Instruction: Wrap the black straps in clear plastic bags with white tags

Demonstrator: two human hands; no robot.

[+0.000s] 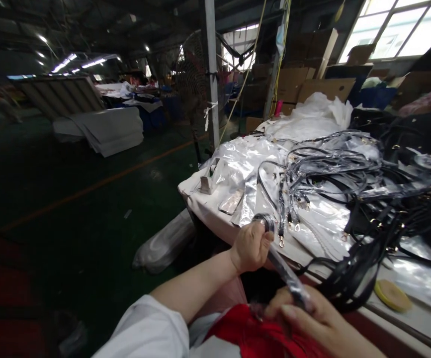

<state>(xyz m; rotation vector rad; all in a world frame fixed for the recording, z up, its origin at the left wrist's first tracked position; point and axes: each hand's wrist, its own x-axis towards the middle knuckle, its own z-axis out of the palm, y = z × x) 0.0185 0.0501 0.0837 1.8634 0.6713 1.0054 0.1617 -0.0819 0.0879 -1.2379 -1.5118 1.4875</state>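
Both hands' grip closed on plastic-sleeved black strap (pixel 284 271): left hand (pixel 251 247), right hand (pixel 312 318). Light, floppy, slippery; best pinched near ends.

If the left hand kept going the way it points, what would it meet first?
Probably the clasp ends of the strap pile just beyond the left hand; depth is unclear.

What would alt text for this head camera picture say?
Two hands, left hand and right hand, grip a black strap wrapped in clear plastic, beside a table heaped with more black straps and plastic bags. Beyond lies a dim workshop floor.
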